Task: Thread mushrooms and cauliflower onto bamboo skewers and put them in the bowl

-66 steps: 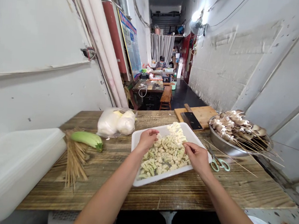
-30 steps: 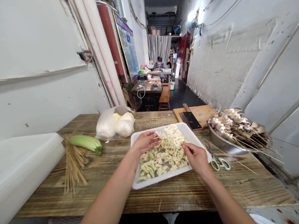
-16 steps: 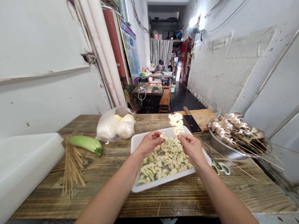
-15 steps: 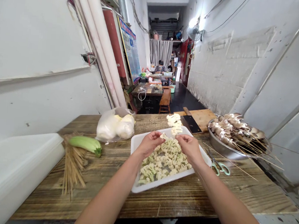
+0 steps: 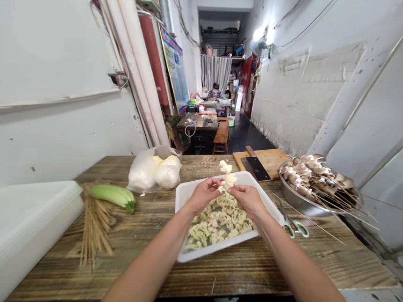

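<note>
Above a white plastic tray (image 5: 199,256) of cut cauliflower (image 5: 231,217), my two hands are close together. My left hand (image 5: 204,196) pinches a cauliflower floret against the cauliflower skewer (image 5: 227,179), its fingertips touching the pale pieces. My right hand (image 5: 248,200) is closed at the lower end of that skewer. Florets stand in a row above the fingers; the stick itself is too thin or hidden to make out.
Left are a green squash (image 5: 113,194) on bamboo sticks (image 5: 95,235), bagged cauliflower (image 5: 155,168) and white trays (image 5: 21,229). Right are a cleaver (image 5: 256,167) on a cutting board (image 5: 274,161), scissors (image 5: 295,227) and a steel bowl (image 5: 299,199) of mushroom skewers. Far back sits a person (image 5: 214,93).
My hands have come closer together. The floret in my left hand has moved up and right against the skewer, and the florets on the skewer now stand more to the left.
</note>
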A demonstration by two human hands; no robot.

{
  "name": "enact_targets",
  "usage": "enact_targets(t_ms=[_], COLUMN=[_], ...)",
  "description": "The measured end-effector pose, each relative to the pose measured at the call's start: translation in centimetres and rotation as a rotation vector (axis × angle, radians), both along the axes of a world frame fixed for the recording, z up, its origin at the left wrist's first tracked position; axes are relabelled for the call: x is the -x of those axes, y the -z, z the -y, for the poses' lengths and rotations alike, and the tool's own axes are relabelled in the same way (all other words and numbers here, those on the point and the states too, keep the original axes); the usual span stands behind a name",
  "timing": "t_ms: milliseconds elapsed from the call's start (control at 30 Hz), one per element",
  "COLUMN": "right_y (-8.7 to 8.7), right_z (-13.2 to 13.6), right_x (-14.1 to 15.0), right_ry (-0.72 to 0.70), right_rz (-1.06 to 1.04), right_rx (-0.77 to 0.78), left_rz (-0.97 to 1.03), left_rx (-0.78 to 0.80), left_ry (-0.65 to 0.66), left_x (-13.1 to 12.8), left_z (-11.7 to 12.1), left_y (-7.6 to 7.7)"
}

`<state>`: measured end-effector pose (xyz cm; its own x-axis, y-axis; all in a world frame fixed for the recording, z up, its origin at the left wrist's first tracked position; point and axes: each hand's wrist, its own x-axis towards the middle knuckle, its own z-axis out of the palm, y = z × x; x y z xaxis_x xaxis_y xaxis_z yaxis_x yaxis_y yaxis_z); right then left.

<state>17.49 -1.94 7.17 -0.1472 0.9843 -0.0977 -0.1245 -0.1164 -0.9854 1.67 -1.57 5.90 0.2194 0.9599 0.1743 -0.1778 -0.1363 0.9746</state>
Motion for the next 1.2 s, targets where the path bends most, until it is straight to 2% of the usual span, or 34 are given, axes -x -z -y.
enact_targets(t_ms=[200, 367, 533, 633, 833, 1067, 1200], right_y=[0.5, 1.0, 0.9, 0.8, 0.9, 0.9, 1.1], right_z=[-0.2, -0.6, -0.6, -0.6, -0.5, -0.4, -0.2], right_x=[-0.3, -0.7, -0.7, -0.7, -0.6, -0.6, -0.5], right_ry=[0.007, -0.021, -0.001, -0.002, -0.023, -0.098, -0.094], right_rz=[-0.072, -0.21, -0.29, -0.316, -0.286, -0.274, -0.292], right_rx=[0.006, 0.068, 0.093, 0.088, 0.074, 0.09, 0.064], left_rz=[-0.142, -0.117, -0.151, -0.236, -0.402, -0.615, -0.687], left_rx=[-0.077, -0.112, -0.169, -0.234, -0.299, -0.492, -0.514], left_ry=[-0.072, -0.04, -0.125, -0.166, -0.142, -0.339, -0.363], left_x=[-0.5, -1.0, -1.6, -1.8, -1.9, -2.4, -2.7], left_z=[0.3, 0.5, 0.7, 0.7, 0.9, 1.3, 1.5], left_y=[-0.5, -0.3, -0.1, 0.2, 0.5, 0.2, 0.1])
